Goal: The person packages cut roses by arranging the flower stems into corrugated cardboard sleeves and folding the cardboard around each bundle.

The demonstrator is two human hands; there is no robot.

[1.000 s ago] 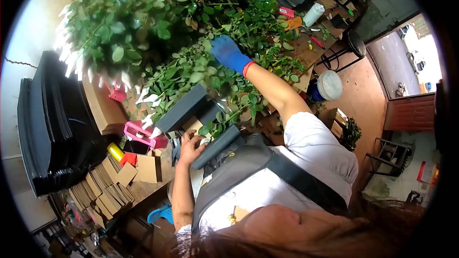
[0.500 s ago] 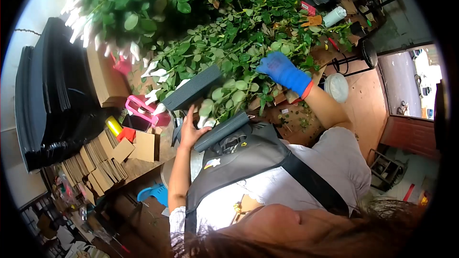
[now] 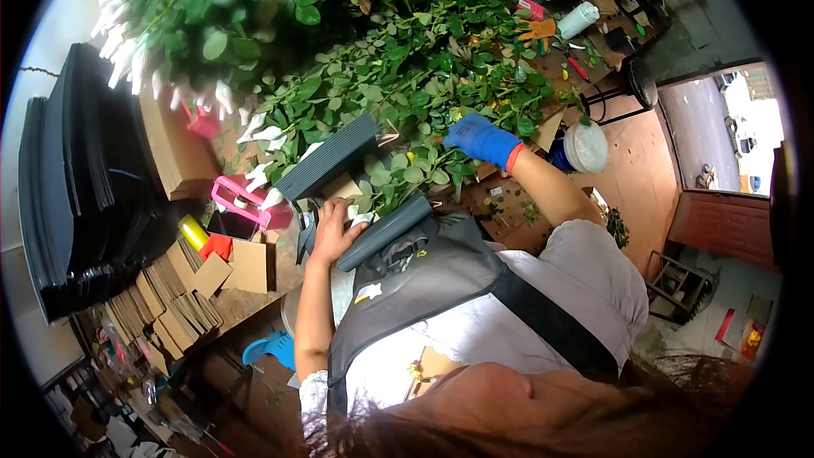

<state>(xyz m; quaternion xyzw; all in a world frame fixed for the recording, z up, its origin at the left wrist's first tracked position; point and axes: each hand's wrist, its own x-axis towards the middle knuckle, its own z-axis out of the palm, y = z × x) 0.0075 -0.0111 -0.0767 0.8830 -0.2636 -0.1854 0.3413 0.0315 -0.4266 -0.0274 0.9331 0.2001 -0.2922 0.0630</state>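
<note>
Where my right hand (image 3: 479,141) lies: gloved in blue, at the edge of the leafy stems (image 3: 365,76) on the side nearer me, fingertips against the foliage; I cannot tell whether it holds a stem, since the glove hides its inner side.
My left hand (image 3: 331,236): bare, fingers slightly apart, beside a white-wrapped head (image 3: 361,219); I cannot tell whether I grip it.
Ridged blocks: two, dark grey, with my left hand at one end of the gap; the farther block (image 3: 329,158) slants past my fingers, the nearer block (image 3: 386,233) runs alongside my apron (image 3: 424,276).
Between the blocks: a leafy sprig (image 3: 411,178), foliage pointing to my right.
Stem pile: spread over the bench (image 3: 292,278), with a taller bunch (image 3: 212,13) at its far left, whose white-wrapped tips (image 3: 127,59) face left.
Left of the blocks: a pink frame (image 3: 229,195), a yellow roll (image 3: 193,232) and cardboard pieces (image 3: 253,265).
Beyond the pile, to the right: a white bottle (image 3: 579,20), an orange glove (image 3: 538,30) just beside it, and a red-handled tool (image 3: 578,69).
Off the bench, right: a white bucket (image 3: 586,148).
</note>
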